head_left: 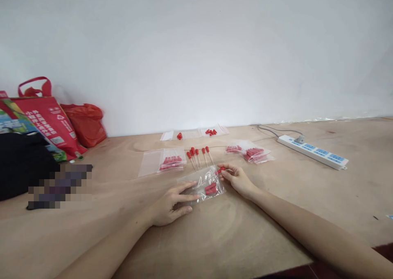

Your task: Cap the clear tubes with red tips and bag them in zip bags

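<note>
Clear zip bag (205,185) lies flat on the wooden table (245,230), near centre, between the two hands; several small red pieces show through the plastic. Left hand (172,205) rests on the bag's left end, fingers spread and pressing it down. Right hand (238,178) sits at the bag's upper right corner, thumb and fingertips pinched narrow on one red piece (221,170) just at the bag's mouth (whether it is inside the opening, cannot tell).

Just behind the bag: a row of loose red-tipped sticks (199,155) on the table. To their left, a filled bag (164,161); to their right, a small heap of filled bags (250,152). Further back, near the wall, flat bags with a few red pieces (196,133).

Right side: white power strip (313,151) with cable. Far left: red shopping bag (46,117), red plastic bag (86,121), dark bundle (21,164).
</note>
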`<state>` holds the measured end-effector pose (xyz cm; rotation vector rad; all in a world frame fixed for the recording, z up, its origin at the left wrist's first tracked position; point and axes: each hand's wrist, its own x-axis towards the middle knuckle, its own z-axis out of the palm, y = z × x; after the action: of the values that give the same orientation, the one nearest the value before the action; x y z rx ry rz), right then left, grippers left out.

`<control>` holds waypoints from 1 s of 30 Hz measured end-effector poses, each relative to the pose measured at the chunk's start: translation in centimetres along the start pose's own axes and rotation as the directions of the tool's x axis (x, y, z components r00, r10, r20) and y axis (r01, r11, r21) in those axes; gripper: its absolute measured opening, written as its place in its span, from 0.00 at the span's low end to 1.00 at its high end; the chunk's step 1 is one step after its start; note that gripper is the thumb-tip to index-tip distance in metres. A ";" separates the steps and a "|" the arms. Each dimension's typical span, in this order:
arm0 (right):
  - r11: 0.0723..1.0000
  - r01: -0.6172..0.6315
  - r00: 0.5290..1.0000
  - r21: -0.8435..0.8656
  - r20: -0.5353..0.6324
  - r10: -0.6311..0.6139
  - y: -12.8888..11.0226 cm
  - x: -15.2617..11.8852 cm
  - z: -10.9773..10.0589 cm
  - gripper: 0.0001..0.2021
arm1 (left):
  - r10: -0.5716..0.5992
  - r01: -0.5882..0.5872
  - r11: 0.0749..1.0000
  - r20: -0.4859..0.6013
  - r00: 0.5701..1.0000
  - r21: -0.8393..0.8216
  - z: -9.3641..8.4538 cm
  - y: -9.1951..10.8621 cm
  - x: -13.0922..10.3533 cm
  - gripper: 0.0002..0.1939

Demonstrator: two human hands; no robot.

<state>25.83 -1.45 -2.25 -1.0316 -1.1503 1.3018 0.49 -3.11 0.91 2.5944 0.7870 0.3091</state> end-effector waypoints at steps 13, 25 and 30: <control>0.950 -0.005 0.981 -0.313 0.180 0.064 0.1 0.3 0.6 0.14 | -0.032 0.032 0.999 0.012 0.999 0.002 0.0 0.0 0.0 0.18; 0.740 0.014 0.988 -0.672 -0.103 -0.112 -0.7 4.3 -0.5 0.05 | -0.050 0.050 0.999 0.044 0.998 -0.002 0.1 -0.3 -0.1 0.22; 0.424 -0.035 0.986 -0.905 -0.100 -0.132 -1.6 8.8 1.3 0.06 | -0.065 0.064 0.998 0.067 0.996 0.014 0.0 -0.3 -0.1 0.21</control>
<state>24.31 7.23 -0.15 -1.8257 -1.8035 0.4069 0.26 -2.91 0.75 2.5703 0.8490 0.1977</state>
